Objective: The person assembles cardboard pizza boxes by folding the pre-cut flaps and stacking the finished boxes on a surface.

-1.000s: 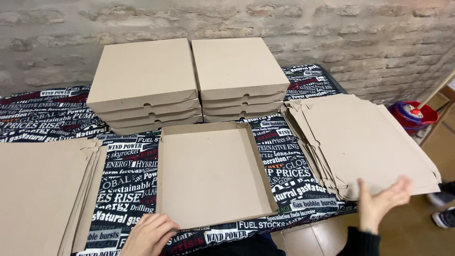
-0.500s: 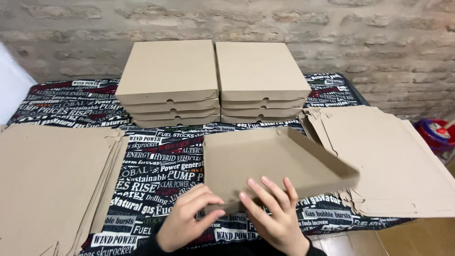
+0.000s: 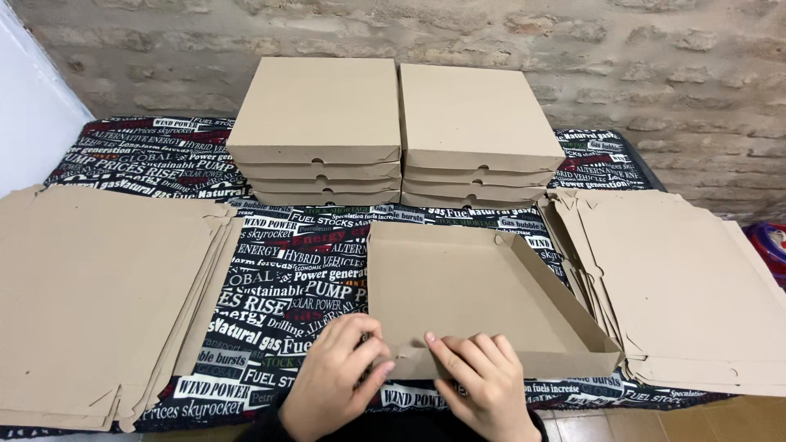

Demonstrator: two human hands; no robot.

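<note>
Here, bottom centre, the left hand [image 3: 334, 372] and right hand [image 3: 483, 381] pinch the near wall of a half-folded cardboard tray [image 3: 467, 286]; uneven pressure could tear the corner tab.

Plain tan-brown cardboard makes up the open box [image 3: 467, 295], the stacked boxes [image 3: 393, 131] and the flat sheets [image 3: 98, 286], over a black cloth [image 3: 295, 270] patterned with white, red and green lettering.

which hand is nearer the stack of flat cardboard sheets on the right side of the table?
Right. The right hand sits at the open box's front wall, closer to that stack; the left hand is farther left.
</note>
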